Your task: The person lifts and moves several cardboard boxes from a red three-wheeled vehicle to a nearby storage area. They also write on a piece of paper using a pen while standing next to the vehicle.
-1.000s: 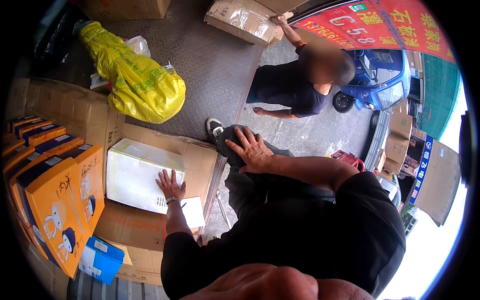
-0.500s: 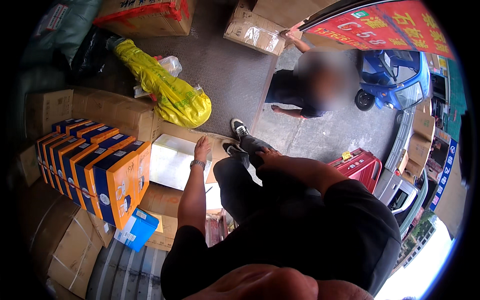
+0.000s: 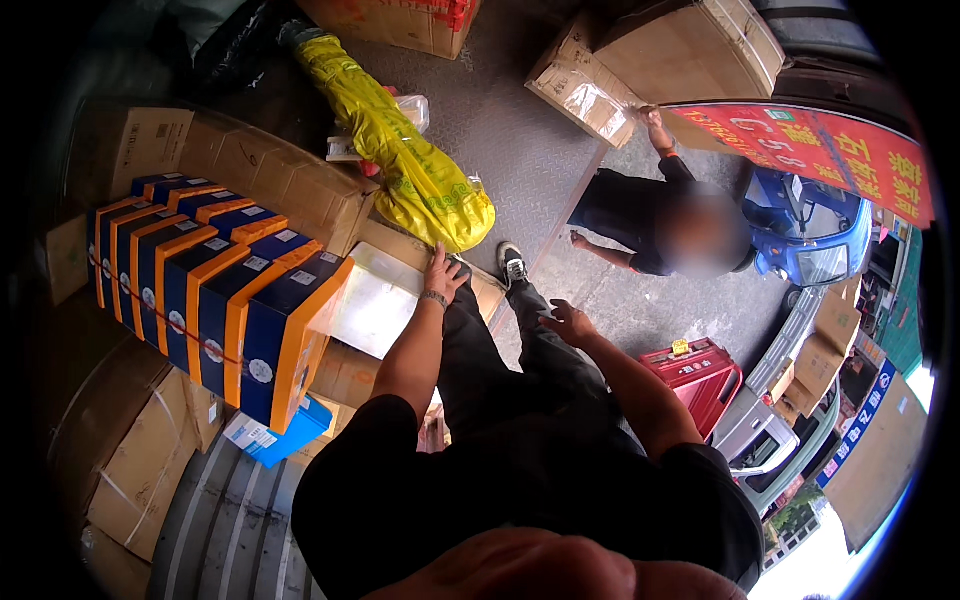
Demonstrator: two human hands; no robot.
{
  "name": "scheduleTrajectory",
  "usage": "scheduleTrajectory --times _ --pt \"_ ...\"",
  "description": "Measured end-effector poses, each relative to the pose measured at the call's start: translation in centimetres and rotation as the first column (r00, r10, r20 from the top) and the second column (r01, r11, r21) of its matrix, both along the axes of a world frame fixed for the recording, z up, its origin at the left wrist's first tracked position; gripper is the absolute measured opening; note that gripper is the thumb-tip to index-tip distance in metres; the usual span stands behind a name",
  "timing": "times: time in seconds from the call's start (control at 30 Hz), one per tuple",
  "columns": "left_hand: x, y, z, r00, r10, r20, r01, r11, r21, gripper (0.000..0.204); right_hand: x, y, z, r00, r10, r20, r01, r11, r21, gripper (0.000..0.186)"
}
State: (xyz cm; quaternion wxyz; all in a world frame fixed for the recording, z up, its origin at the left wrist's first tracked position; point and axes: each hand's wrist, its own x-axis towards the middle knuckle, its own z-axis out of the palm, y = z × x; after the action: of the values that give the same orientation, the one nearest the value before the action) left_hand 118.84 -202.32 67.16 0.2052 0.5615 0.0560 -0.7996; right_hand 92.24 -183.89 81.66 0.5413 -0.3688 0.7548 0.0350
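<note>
Empty and loosely spread, a worker's left hand (image 3: 445, 276) sits at the trouser leg (image 3: 468, 325), a yellow bag (image 3: 410, 165) just beyond its fingertips, a white box (image 3: 372, 303) just left; contact with the bag is unclear. The right hand (image 3: 570, 324), also empty, hangs half-curled. Beyond it, a co-worker's hand (image 3: 652, 120) meets a cardboard box (image 3: 585, 90).

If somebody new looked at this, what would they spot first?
Probably the bright yellow bundle, left of centre in the upper half, its rounded end close to the person's left hand. Next might be the blue-and-orange boxes at the left, then the red banner at the upper right.
</note>
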Motion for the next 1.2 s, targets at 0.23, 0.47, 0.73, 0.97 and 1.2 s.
scheduleTrajectory --times 0.23,0.47,0.73,0.97,1.2 --pt "-2.4 -2.9 -1.4 0.967 0.197 -0.159 -0.191 0.980 0.055 0.099 7.7 -6.0 1.7 0.963 -0.186 0.193 0.185 0.982 0.026 0.069" --pt "-3.1 -4.2 -2.9 0.949 0.254 -0.187 -0.240 0.966 0.096 0.081 9.6 -7.1 2.1 0.955 -0.254 0.151 0.252 0.967 0.027 0.058" --pt "-2.2 -6.3 0.6 0.973 0.200 -0.113 -0.183 0.972 0.146 0.058 7.0 -9.3 4.6 0.989 -0.144 0.039 0.142 0.989 0.051 0.056" --pt "1.0 -11.9 12.6 0.961 0.225 -0.164 -0.221 0.974 0.038 0.055 4.6 -16.7 8.9 0.965 -0.210 0.157 0.215 0.977 -0.015 0.074" --pt "7.6 -23.4 28.1 0.931 0.291 -0.220 -0.327 0.932 -0.154 0.055 -0.3 -27.3 15.3 0.951 -0.162 0.264 0.226 0.945 -0.235 0.071"
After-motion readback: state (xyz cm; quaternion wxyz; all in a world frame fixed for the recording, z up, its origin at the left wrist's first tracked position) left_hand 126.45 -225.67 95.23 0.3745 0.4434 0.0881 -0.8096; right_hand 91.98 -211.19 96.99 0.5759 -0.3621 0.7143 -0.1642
